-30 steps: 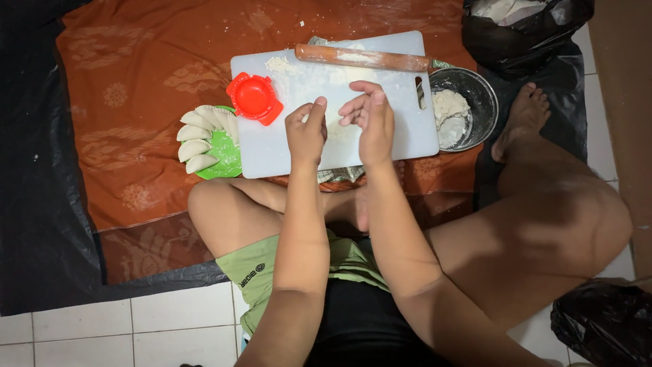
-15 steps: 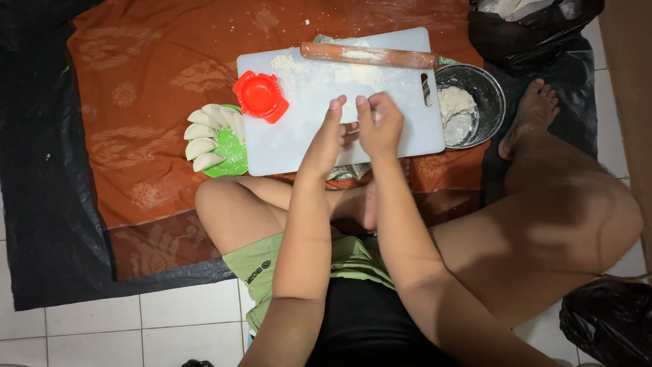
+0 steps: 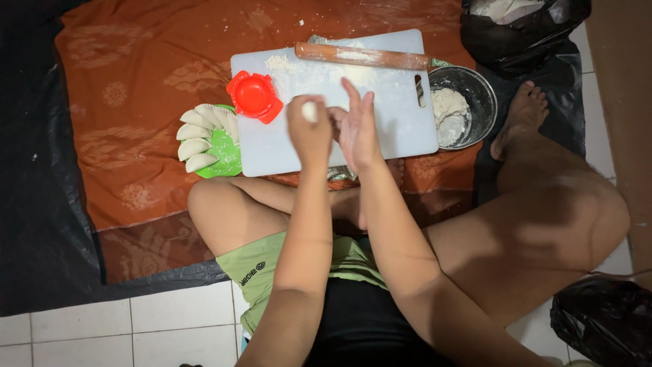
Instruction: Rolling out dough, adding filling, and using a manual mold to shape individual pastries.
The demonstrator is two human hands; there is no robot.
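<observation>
My left hand is closed around a small ball of pale dough, which shows between the fingers. My right hand is held flat and upright beside it, fingers stretched, palm toward the left hand. Both hands hover over the white cutting board, which is dusted with flour. A red round dumpling press rests on the board's left corner. Along the board's far edge lies a wooden rolling pin.
A green plate with several folded dumplings sits left of the board. A metal bowl holding dough stands at the right, near my foot. Black plastic bags lie at the top right and bottom right. An orange cloth covers the floor.
Both hands have risen off the board and come apart. The left hand now grips the dough piece while the right has opened out flat beside it.
</observation>
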